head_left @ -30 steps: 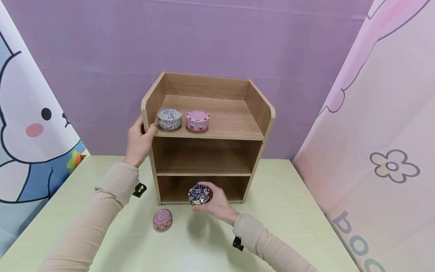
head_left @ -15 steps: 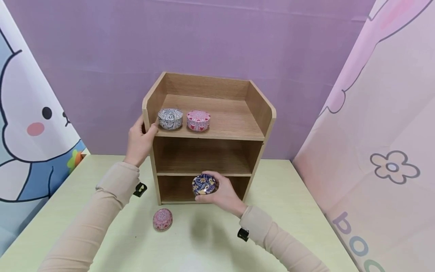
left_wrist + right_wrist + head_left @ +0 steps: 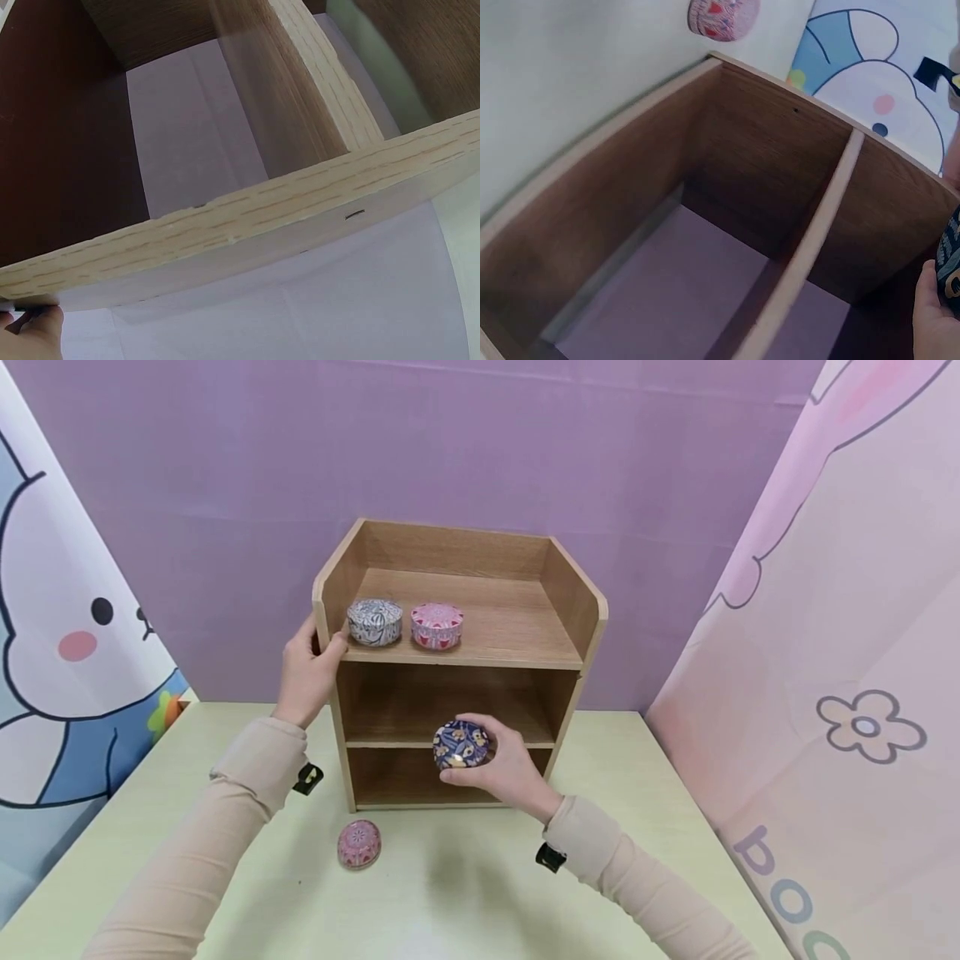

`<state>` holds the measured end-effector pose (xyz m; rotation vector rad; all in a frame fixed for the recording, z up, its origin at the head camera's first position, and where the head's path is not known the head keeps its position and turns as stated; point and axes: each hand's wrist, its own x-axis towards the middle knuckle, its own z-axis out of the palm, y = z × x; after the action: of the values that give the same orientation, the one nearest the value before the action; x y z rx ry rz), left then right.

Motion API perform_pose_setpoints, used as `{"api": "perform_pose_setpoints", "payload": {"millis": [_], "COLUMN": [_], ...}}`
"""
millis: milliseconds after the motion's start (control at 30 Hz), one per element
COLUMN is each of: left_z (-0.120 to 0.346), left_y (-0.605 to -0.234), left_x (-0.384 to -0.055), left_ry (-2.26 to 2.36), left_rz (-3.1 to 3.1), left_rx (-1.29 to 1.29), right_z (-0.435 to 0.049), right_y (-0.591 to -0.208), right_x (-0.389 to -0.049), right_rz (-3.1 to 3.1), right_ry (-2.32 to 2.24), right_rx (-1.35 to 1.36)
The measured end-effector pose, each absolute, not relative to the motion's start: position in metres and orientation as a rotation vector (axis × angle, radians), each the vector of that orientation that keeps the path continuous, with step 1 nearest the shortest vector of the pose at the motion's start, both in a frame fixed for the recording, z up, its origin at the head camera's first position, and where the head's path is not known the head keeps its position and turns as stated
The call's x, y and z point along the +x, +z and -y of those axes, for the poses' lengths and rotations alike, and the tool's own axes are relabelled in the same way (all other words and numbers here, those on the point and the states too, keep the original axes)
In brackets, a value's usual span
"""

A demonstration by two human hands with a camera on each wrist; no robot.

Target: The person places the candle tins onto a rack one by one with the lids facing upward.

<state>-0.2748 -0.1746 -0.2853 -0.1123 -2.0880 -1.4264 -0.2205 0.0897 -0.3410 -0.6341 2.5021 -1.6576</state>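
Note:
A small round navy tin with a floral pattern (image 3: pixel 459 745) is pinched between the thumb and fingers of my right hand (image 3: pixel 513 770). It hovers before the middle divider of the wooden shelf unit (image 3: pixel 465 662), its patterned lid facing the head camera. At the upper left side panel, my left hand (image 3: pixel 306 681) grips the unit's edge, thumb in front and fingers mostly hidden behind. On the top board sit a grey-white leaf-patterned tin (image 3: pixel 375 622) and a pink tin (image 3: pixel 437 627), side by side. The right wrist view shows only part of the navy tin (image 3: pixel 951 262).
A second pink tin (image 3: pixel 359 844) rests on the pale green table (image 3: pixel 405 910), in front of the unit's lower left corner. Behind the unit hangs a purple backdrop (image 3: pixel 480 443). Printed panels stand at left (image 3: pixel 75 635) and right (image 3: pixel 810 677).
My right hand has lifted the navy tin up and slightly right, from the bottom compartment's height to the middle divider. The left hand keeps its grip on the side panel.

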Motion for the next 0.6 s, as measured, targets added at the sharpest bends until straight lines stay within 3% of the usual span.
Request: {"api": "perform_pose_setpoints", "payload": {"millis": [600], "left_z": [0.176], "left_y": [-0.286], "left_x": [-0.276], "left_ry": [-1.413], "left_rz": [2.103], "left_rx": [-0.115], "right_z": [-0.106], "right_y": [-0.288], "right_x": [-0.233], "right_rz": [-2.578], "right_ry": [-1.726], "right_rx": [-0.691]}}
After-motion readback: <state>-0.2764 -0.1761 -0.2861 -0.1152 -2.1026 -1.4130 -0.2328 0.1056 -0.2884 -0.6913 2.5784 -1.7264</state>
